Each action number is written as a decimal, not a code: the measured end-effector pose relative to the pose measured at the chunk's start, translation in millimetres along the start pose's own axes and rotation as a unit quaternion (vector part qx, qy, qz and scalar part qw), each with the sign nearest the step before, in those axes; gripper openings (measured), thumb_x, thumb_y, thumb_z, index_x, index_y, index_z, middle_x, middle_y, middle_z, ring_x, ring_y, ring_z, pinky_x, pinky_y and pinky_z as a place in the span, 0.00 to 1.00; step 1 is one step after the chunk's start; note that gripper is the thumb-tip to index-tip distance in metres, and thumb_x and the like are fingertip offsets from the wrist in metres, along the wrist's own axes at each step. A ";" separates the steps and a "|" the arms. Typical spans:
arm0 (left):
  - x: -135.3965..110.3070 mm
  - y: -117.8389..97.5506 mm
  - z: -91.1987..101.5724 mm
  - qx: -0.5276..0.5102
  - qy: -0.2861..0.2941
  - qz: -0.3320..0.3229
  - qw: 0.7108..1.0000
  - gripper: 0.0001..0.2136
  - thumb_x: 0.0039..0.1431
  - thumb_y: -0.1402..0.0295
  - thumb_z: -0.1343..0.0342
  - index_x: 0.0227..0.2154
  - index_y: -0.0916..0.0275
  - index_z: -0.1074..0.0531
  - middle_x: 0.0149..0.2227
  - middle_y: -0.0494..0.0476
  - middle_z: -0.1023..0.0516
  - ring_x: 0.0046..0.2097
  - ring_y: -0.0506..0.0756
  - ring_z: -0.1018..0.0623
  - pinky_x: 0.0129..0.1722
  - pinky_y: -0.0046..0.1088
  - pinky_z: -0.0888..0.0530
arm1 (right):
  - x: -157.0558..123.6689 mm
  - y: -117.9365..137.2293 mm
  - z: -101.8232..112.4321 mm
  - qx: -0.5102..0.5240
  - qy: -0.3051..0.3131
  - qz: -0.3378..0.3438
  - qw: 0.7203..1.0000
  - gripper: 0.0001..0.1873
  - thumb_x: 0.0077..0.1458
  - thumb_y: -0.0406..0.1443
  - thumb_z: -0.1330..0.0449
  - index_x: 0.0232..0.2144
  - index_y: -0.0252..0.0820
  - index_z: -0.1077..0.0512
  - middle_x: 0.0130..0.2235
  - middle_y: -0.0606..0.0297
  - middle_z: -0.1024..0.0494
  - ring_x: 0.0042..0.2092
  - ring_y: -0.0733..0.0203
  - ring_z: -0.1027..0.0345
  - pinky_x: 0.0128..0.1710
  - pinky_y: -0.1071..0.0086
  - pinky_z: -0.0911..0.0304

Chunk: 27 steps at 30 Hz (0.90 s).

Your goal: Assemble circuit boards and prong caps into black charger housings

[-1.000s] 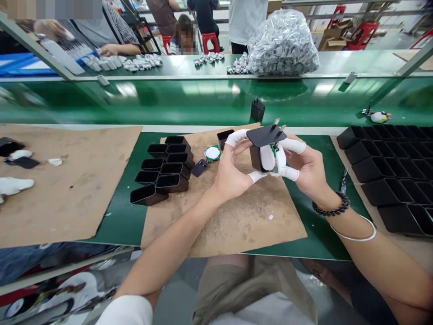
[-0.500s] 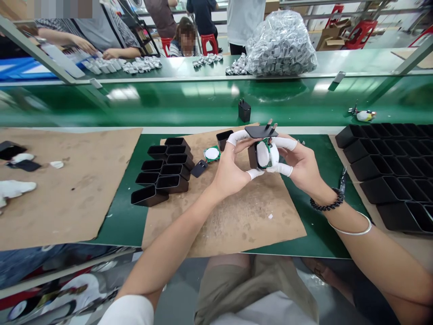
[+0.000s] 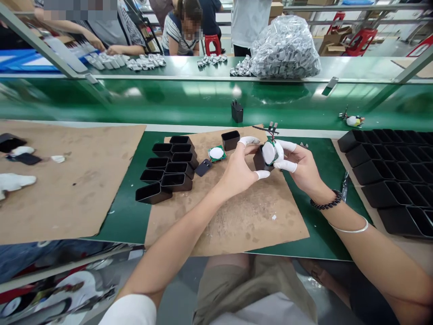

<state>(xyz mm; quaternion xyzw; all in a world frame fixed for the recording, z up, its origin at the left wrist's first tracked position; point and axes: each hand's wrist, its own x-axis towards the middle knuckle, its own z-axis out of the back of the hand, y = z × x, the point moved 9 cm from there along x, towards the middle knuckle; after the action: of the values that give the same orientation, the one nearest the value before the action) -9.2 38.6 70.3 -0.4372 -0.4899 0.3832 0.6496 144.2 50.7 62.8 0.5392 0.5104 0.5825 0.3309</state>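
My left hand (image 3: 238, 164), with white finger cots, is closed round a black charger housing (image 3: 260, 159). My right hand (image 3: 301, 167) pinches a circuit board with a round white pad (image 3: 269, 153) at the housing's opening. How far the board sits inside is hidden. A black plug cover with metal prongs (image 3: 272, 128) hangs on wires above the board. Left of my hands lie another circuit board with a white pad (image 3: 217, 153) and its black cover (image 3: 203, 167). One open black housing (image 3: 230, 140) stands behind them.
Several open black housings (image 3: 176, 181) stand left on the cardboard (image 3: 223, 225), and rows more (image 3: 382, 194) at right. A finished-looking black charger (image 3: 237, 111) stands on the green belt. Pliers (image 3: 345, 185) lie at right. A person's white-gloved hand (image 3: 15, 183) is at far left.
The plug cover has tipped from lying broad above the board to nearly edge-on. The board and housing have turned slightly in my hands, both hands keeping their hold. The camera view has shifted a little.
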 end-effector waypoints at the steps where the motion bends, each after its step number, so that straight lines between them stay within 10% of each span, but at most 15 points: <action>1: 0.2 0.0 -1.2 -0.002 0.000 -0.006 1.000 0.32 0.41 0.76 0.31 0.50 0.59 0.37 0.55 0.64 0.24 0.58 0.63 0.23 0.64 0.50 0.31 | -0.1 0.8 0.5 -0.002 -0.001 0.006 1.000 0.26 0.40 0.39 0.21 0.45 0.49 0.19 0.47 0.64 0.15 0.52 0.50 0.22 0.58 0.49 0.28; 22: 13.6 43.6 -14.7 -0.051 0.058 0.007 0.997 0.35 0.36 0.69 0.26 0.52 0.65 0.29 0.56 0.66 0.22 0.59 0.66 0.23 0.67 0.47 0.33 | -5.2 3.7 -5.9 -0.186 0.007 0.051 0.981 0.25 0.45 0.45 0.24 0.46 0.47 0.21 0.53 0.57 0.19 0.56 0.44 0.26 0.60 0.47 0.33; 27: 15.7 58.5 -17.9 -0.037 0.077 0.038 0.996 0.34 0.35 0.70 0.28 0.51 0.67 0.29 0.56 0.68 0.22 0.59 0.67 0.23 0.66 0.47 0.32 | -2.7 -3.7 -14.0 -0.195 0.081 0.003 0.977 0.43 0.40 0.46 0.22 0.57 0.49 0.32 0.62 0.55 0.28 0.64 0.42 0.34 0.64 0.45 0.37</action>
<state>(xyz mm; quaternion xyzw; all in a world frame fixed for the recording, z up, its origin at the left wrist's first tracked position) 7.7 68.6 17.3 -0.5076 -0.4354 0.3537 0.6539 130.6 45.8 60.0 0.4169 0.4103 0.7138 0.3852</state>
